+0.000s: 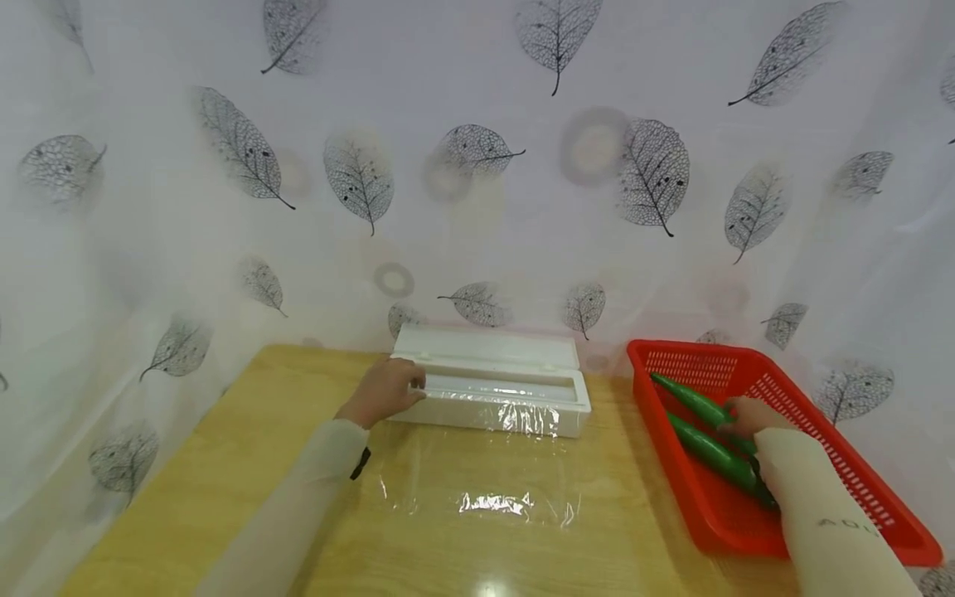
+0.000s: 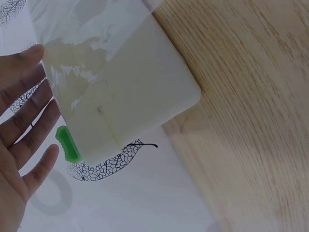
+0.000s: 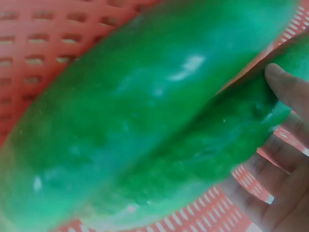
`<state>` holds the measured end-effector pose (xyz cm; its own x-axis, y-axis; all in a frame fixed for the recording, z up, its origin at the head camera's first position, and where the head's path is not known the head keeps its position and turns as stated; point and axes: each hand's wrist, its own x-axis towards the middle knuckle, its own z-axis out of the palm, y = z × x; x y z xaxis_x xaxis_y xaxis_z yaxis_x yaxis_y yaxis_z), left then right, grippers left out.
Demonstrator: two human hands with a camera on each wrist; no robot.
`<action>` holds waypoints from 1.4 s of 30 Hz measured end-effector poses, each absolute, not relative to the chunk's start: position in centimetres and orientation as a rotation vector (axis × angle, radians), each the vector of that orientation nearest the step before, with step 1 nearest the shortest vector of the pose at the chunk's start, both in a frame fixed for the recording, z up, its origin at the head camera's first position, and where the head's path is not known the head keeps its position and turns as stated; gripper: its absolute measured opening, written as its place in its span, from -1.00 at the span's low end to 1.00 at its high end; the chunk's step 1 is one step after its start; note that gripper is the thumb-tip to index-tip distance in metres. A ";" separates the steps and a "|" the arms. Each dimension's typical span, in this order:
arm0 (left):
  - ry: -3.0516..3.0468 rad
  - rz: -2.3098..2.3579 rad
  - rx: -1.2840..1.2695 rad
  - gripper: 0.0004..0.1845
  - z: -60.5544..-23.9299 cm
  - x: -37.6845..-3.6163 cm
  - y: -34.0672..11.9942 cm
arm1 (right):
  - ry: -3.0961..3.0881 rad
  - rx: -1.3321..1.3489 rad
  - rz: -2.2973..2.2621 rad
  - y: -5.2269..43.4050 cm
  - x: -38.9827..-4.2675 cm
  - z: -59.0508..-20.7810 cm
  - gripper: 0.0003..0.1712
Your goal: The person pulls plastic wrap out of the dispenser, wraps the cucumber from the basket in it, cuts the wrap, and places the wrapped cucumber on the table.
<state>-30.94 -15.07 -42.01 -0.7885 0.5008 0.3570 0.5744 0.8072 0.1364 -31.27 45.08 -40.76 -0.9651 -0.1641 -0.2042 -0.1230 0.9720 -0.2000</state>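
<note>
Right hand on cucumber in basket; left hand at film box

Farther cucumber (image 1: 694,402): inside the red basket (image 1: 694,497), right side of the counter (image 1: 612,497). The right hand (image 1: 753,414) grips it, fingers clamped, thumb over the top and the other fingers round the far side in the right wrist view. Nearer cucumber (image 1: 716,458) lies alongside, just beside it. Both slant within the perforated walls; the basket is open at the top, with room between the cucumbers and its right wall.

White film box (image 1: 485,414): at the back of the counter, left of the basket, a narrow gap of wood between. Lid (image 1: 485,348) raised at the rear. Clear film (image 1: 496,503) passes over the front edge and down onto the counter; its outline is hard to trace except at the glints. Left hand (image 1: 384,390) is at the box's left end, fingers apart in the left wrist view, tips by the box edge; contact with the film cannot be told. Green slider (image 2: 69,145) shows near the box corner, beside the fingers.

Surface: pale wood grain, some glare at the front. Left counter edge runs diagonally, with room between it and the box. Right edge hidden by the basket. Room: a whitish sheet (image 1: 448,50) printed with dark skeleton leaves hangs behind and at both sides.
</note>
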 end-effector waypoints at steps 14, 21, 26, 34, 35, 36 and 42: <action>-2.720 -0.293 -0.773 -0.85 -41.7 -30.4 -14.1 | 3.072 -0.316 -0.128 40.3 -29.8 -31.4 -0.22; -2.604 -0.310 -0.702 -0.84 -40.6 -29.1 -13.6 | 3.153 -0.495 -0.130 31.4 -26.9 -28.1 -0.50; -2.407 -0.314 -0.660 -0.78 -38.3 -26.9 -12.3 | 3.199 -0.625 -0.110 24.5 -24.3 -27.7 -0.61; -2.236 -0.278 -0.861 -0.62 -36.7 -22.3 -10.2 | 3.210 -1.016 -0.019 17.1 -21.6 -31.9 -0.56; -2.258 -0.258 -0.897 -0.59 -36.9 -22.0 -10.1 | 3.198 -1.045 -0.013 16.4 -21.4 -32.6 -0.54; -2.283 -0.243 -0.936 -0.57 -37.3 -21.7 -10.0 | 3.178 -1.068 -0.009 15.8 -21.3 -33.2 -0.53; -2.445 -0.155 -1.074 -0.47 -40.1 -21.0 -10.3 | 3.108 -1.208 -0.014 13.0 -21.1 -36.7 -0.58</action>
